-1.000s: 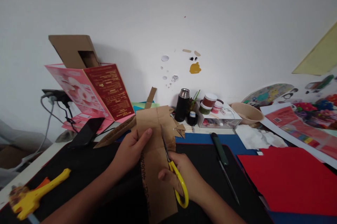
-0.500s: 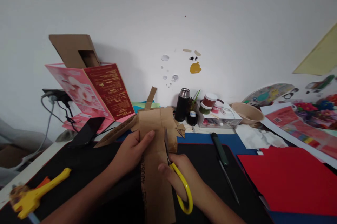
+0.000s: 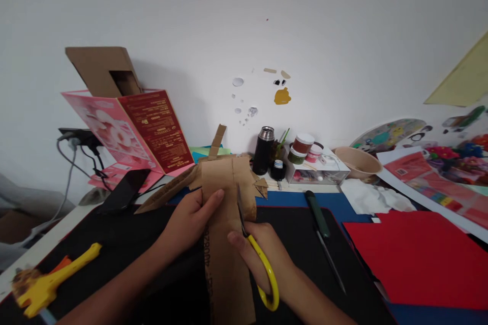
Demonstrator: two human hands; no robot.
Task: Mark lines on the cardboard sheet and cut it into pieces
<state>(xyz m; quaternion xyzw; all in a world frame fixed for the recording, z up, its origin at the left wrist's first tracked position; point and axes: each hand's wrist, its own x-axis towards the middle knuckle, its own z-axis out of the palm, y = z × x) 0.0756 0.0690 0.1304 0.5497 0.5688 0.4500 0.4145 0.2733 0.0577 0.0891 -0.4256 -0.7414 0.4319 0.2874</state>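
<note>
Cardboard strip (image 3: 225,269) pinched by left hand (image 3: 188,223); right hand (image 3: 280,270) curled through yellow scissors (image 3: 254,247). Left thumb near blades, a slip might nick it.

Matt brown cardboard (image 3: 229,243) (plastic-handled scissors (image 3: 259,259))

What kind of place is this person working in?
Likely a home craft desk: paint jars by the wall, a red paper sheet, and the right hand cutting cardboard with yellow scissors.
</note>
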